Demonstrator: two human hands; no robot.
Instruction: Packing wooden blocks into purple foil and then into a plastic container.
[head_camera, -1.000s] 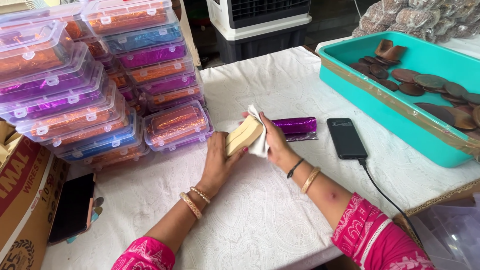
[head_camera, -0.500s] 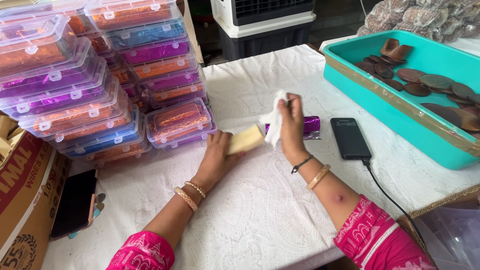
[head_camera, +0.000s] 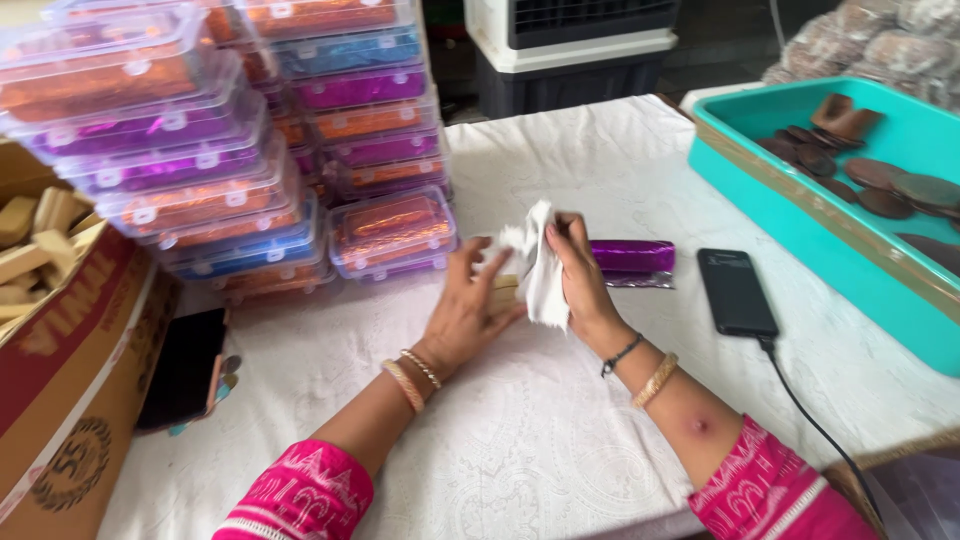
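My left hand holds a pale tan block low over the white tablecloth, only a corner of it showing. My right hand grips a white cloth and presses it against the block. Both hands meet at the table's middle. Just behind my right hand lies a shiny purple wrapped bar on a strip of purple foil.
Stacks of clear lidded boxes with orange, purple and blue contents fill the left rear. A cardboard box of tan blocks stands at the left. A black phone with cable lies right. A teal tray holds brown discs. A dark phone lies at left.
My right hand lifted the white cloth and brought it down over the block. My left hand lowered the block toward the table, so the block is now mostly covered.
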